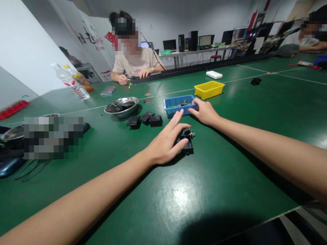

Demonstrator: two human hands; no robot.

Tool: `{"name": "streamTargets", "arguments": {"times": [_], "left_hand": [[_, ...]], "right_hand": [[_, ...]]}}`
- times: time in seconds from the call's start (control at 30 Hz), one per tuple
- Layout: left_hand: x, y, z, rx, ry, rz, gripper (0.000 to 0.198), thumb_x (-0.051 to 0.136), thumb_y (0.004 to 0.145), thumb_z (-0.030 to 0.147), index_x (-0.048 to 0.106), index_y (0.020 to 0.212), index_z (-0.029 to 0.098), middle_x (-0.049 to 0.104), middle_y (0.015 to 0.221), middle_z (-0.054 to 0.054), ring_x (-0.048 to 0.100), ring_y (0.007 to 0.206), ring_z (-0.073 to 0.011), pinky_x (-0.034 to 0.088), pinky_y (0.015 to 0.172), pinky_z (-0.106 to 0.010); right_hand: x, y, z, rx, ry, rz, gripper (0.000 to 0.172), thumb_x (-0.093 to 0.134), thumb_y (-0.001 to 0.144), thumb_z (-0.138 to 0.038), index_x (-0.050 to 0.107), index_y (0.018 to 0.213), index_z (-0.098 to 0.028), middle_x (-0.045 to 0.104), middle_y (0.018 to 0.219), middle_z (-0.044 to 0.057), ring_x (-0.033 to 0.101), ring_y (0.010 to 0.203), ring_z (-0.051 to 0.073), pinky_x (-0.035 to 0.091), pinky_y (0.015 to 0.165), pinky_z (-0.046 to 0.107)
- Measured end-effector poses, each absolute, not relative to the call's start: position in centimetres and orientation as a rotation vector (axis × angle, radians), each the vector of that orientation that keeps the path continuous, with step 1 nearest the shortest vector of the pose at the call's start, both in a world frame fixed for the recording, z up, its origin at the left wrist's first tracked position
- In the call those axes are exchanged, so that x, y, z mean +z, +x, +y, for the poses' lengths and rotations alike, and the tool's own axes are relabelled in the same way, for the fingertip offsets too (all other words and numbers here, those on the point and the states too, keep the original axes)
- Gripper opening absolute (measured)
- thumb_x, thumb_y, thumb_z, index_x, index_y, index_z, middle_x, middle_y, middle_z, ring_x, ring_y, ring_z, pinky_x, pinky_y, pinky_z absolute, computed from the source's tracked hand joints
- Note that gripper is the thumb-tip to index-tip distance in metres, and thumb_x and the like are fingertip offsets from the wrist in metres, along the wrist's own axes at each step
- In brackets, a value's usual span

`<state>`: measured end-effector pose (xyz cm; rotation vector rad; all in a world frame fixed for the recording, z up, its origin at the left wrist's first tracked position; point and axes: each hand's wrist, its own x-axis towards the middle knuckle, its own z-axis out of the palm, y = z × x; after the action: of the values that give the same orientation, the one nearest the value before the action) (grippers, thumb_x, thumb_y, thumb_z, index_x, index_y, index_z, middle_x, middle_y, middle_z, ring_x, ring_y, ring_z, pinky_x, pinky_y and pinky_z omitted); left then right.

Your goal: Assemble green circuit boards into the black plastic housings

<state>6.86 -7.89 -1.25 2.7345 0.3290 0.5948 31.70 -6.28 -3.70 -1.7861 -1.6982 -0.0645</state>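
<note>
My left hand [170, 141] is spread over a small black housing [188, 146] on the green table, its fingers apart, with a small part with metal pins [189, 132] beside the housing. My right hand [203, 110] has its thumb and fingers pressed on the right end of a blue tray [176, 111] that holds small green and metal parts. Several black square boxes [155, 120] lie left of the tray. Behind them, a steel bowl [121, 111] contains more black pieces.
A yellow tray [209, 91] stands behind my right hand, with a white case [214, 75] and a black object [255, 81] farther back. Bottles [74, 85] stand far left. Across the table sits a person [138, 63] with hands at a black rail.
</note>
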Motion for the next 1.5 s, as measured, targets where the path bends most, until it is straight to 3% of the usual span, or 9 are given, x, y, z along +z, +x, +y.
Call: {"name": "streamTargets", "arguments": {"times": [0.1, 0.3, 0.47, 0.57, 0.77, 1.0, 1.17, 1.3, 1.5], "left_hand": [[-1.4, 6.8, -7.8, 0.486, 2.702, 0.241, 0.048, 0.045, 0.101, 0.039, 0.047, 0.141, 0.014, 0.017, 0.167, -0.02, 0.013, 0.157, -0.0314, 0.022, 0.125, -0.056], [-1.4, 6.7, -7.7, 0.398, 2.631, 0.232, 0.048, 0.044, 0.102, 0.042, 0.046, 0.143, 0.017, 0.034, 0.162, -0.019, 0.039, 0.148, -0.0283, 0.035, 0.121, -0.05], [-1.1, 6.6, -7.8, 0.4, 2.603, 0.243, 0.047, 0.046, 0.102, 0.041, 0.048, 0.142, 0.017, 0.035, 0.162, -0.018, 0.041, 0.147, -0.0281, 0.035, 0.12, -0.049], [-1.1, 6.6, -7.8, 0.403, 2.599, 0.246, 0.047, 0.047, 0.102, 0.041, 0.048, 0.142, 0.017, 0.036, 0.161, -0.019, 0.041, 0.146, -0.0281, 0.035, 0.12, -0.049], [-1.3, 6.6, -7.7, 0.408, 2.6, 0.254, 0.047, 0.046, 0.102, 0.041, 0.048, 0.142, 0.017, 0.037, 0.161, -0.018, 0.041, 0.147, -0.0267, 0.036, 0.119, -0.048], [-1.5, 6.6, -7.7, 0.467, 2.562, 0.308, 0.041, 0.048, 0.1, 0.038, 0.05, 0.137, 0.019, 0.044, 0.157, -0.017, 0.043, 0.145, -0.0258, 0.036, 0.119, -0.049], [-1.7, 6.7, -7.6, 0.601, 2.518, 0.394, 0.03, 0.046, 0.1, 0.034, 0.056, 0.124, 0.018, 0.06, 0.138, -0.014, 0.055, 0.129, -0.0257, 0.043, 0.112, -0.046], [-1.8, 7.0, -7.3, 0.742, 2.426, 0.549, 0.03, 0.048, 0.097, 0.032, 0.055, 0.122, 0.017, 0.064, 0.124, -0.012, 0.061, 0.113, -0.0249, 0.048, 0.104, -0.044], [-1.8, 7.1, -6.9, 0.866, 2.2, 0.763, 0.047, 0.049, 0.095, 0.03, 0.044, 0.139, 0.017, 0.064, 0.12, -0.012, 0.063, 0.097, -0.0203, 0.053, 0.089, -0.04]], "right_hand": [[-3.9, 32.1, -3.7, -0.121, -1.829, -1.691, 0.019, 0.06, 0.091, -0.035, 0.061, 0.104, -0.02, 0.071, 0.086, 0.008, 0.062, 0.076, 0.026, 0.041, 0.072, 0.033], [-4.1, 32.8, 1.1, -0.143, -1.884, -1.701, 0.028, 0.055, 0.094, -0.031, 0.059, 0.12, -0.02, 0.073, 0.102, 0.013, 0.066, 0.094, 0.033, 0.047, 0.086, 0.043], [-4.1, 33.2, 2.0, -0.085, -1.831, -1.614, 0.054, 0.054, 0.09, -0.022, 0.044, 0.143, -0.019, 0.071, 0.098, 0.011, 0.067, 0.094, 0.034, 0.048, 0.091, 0.05], [-3.7, 33.6, 1.2, -0.121, -1.933, -1.353, 0.066, 0.053, 0.087, -0.02, 0.034, 0.15, -0.013, 0.07, 0.103, 0.016, 0.066, 0.097, 0.034, 0.048, 0.09, 0.051], [-3.1, 36.4, -1.3, -0.136, -2.259, -1.156, 0.041, 0.059, 0.085, -0.03, 0.063, 0.122, -0.015, 0.069, 0.11, 0.022, 0.066, 0.102, 0.04, 0.05, 0.084, 0.049], [-3.5, 38.0, -3.4, -0.329, -2.14, -1.398, 0.015, 0.06, 0.086, -0.028, 0.066, 0.095, -0.018, 0.073, 0.098, 0.017, 0.066, 0.088, 0.032, 0.046, 0.076, 0.038], [-3.3, 36.2, -3.9, -0.458, -1.929, -1.541, 0.013, 0.057, 0.088, -0.029, 0.065, 0.091, -0.019, 0.073, 0.083, 0.011, 0.062, 0.07, 0.025, 0.038, 0.064, 0.031], [-3.1, 34.5, -4.1, -0.572, -1.697, -1.772, 0.013, 0.053, 0.088, -0.025, 0.064, 0.086, -0.019, 0.072, 0.077, 0.009, 0.06, 0.066, 0.021, 0.033, 0.06, 0.029], [-2.9, 32.7, -4.5, -0.7, -1.456, -2.029, 0.022, 0.044, 0.09, -0.024, 0.062, 0.078, -0.019, 0.067, 0.07, 0.007, 0.056, 0.063, 0.018, 0.031, 0.058, 0.029]]}}
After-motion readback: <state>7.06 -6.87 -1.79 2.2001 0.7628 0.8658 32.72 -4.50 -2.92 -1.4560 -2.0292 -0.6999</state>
